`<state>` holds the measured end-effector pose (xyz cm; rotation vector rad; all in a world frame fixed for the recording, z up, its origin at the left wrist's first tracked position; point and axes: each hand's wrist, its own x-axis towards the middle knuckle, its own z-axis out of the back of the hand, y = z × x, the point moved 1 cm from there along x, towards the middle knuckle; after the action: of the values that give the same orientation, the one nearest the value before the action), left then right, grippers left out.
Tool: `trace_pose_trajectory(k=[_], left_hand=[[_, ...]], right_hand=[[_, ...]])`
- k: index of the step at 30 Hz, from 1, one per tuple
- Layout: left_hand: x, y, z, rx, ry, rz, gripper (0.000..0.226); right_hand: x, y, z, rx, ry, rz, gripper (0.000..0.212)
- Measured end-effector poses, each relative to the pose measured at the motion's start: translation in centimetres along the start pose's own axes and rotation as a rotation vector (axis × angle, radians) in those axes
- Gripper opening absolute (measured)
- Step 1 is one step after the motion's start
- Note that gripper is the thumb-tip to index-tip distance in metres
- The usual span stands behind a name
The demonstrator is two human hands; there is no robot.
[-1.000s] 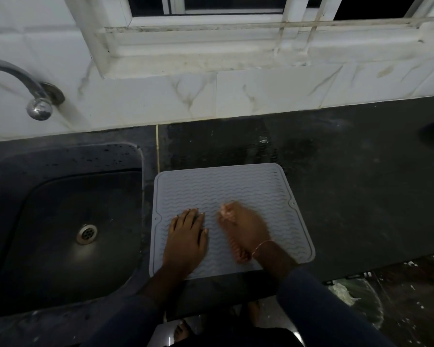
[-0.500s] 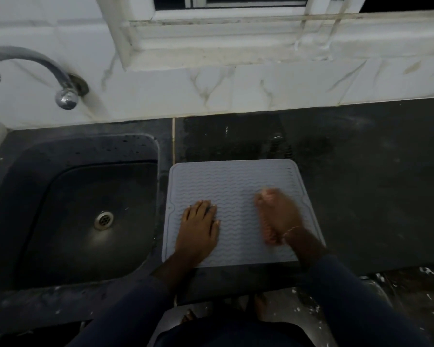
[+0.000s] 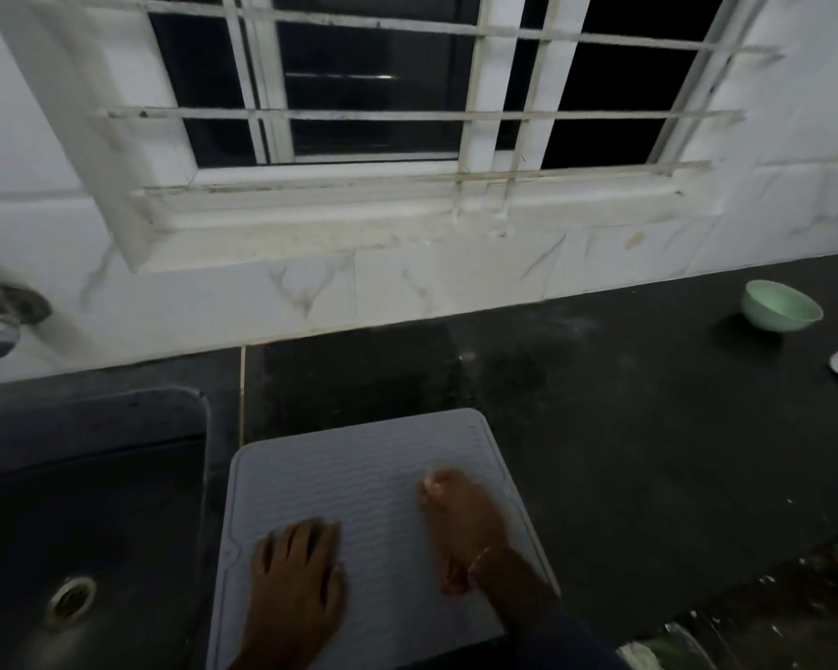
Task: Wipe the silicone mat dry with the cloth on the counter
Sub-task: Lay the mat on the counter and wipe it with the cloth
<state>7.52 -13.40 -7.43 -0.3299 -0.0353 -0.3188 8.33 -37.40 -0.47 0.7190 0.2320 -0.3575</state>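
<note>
Two hands are staying on the silicone mat [image 3: 359,466]: left hand [image 3: 296,568] pressing flat, fingers straight; right hand [image 3: 460,519], having slid toward the frame's right, is blurring, its grip impossible to tell.

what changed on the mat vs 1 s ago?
The right hand slid across the silicone mat from its middle toward its right edge; blurred, so any cloth in its grip cannot be made out. The camera tipped up, bringing a green bowl into view. Unchanged: the left hand lies flat on the mat's near left part; the mat stays beside the sink.
</note>
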Motion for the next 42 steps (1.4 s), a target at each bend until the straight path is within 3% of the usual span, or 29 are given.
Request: trace_pose_trajectory(k=[2, 5, 8, 13, 15, 17, 20, 22, 25, 30, 35, 39, 42], left_hand=[[0.9, 0.0, 0.1, 0.002, 0.021, 0.011, 0.054], [1.7, 0.2, -0.1, -0.002, 0.088, 0.045, 0.062], [1.8, 0.2, -0.2, -0.022, 0.130, 0.063, 0.069], [1.7, -0.2, 0.2, -0.044, 0.115, 0.055, 0.074], [1.7, -0.3, 0.3, -0.029, 0.122, 0.054, 0.071], [1.8, -0.2, 0.1, 0.010, 0.149, 0.051, 0.068], [1.8, -0.1, 0.0, 0.014, 0.176, 0.019, 0.064], [1.6, 0.0, -0.2, 0.021, 0.166, 0.017, 0.067], [1.6, 0.1, -0.3, 0.008, 0.159, 0.038, 0.075], [1.8, 0.0, -0.1, 0.011, 0.188, 0.047, 0.076], [1.8, 0.2, -0.5, -0.022, 0.141, 0.041, 0.071], [1.6, 0.2, -0.7, 0.007, 0.099, 0.028, 0.071], [1.5, 0.1, -0.8, 0.023, 0.100, 0.022, 0.072]], right_hand=[[-0.9, 2.7, -3.0, -0.026, 0.101, 0.103, 0.030], [-1.2, 3.7, -4.3, -0.113, 0.108, 0.131, 0.039], [0.4, 0.6, -1.0, -0.042, 0.062, 0.035, 0.024], [3.7, -4.1, 4.0, -0.222, -0.125, -0.160, 0.041], [3.2, -2.0, 2.6, -0.195, -0.148, -0.051, 0.026], [1.5, 2.1, -0.6, -0.154, -0.061, 0.075, 0.017], [-1.1, 7.0, -6.2, -0.204, 0.135, 0.167, 0.026], [-1.1, 6.3, -6.0, -0.189, 0.110, 0.165, 0.026], [0.0, 1.0, -0.7, -0.164, -0.007, 0.058, 0.020], [3.7, -4.8, 5.4, -0.284, -0.171, -0.253, 0.032], [2.3, 2.9, -0.2, -0.020, -0.110, 0.073, 0.026], [1.8, 5.8, -6.2, -0.264, -0.101, 0.162, 0.037], [1.1, 5.6, -6.9, -0.298, -0.117, 0.223, 0.039]])
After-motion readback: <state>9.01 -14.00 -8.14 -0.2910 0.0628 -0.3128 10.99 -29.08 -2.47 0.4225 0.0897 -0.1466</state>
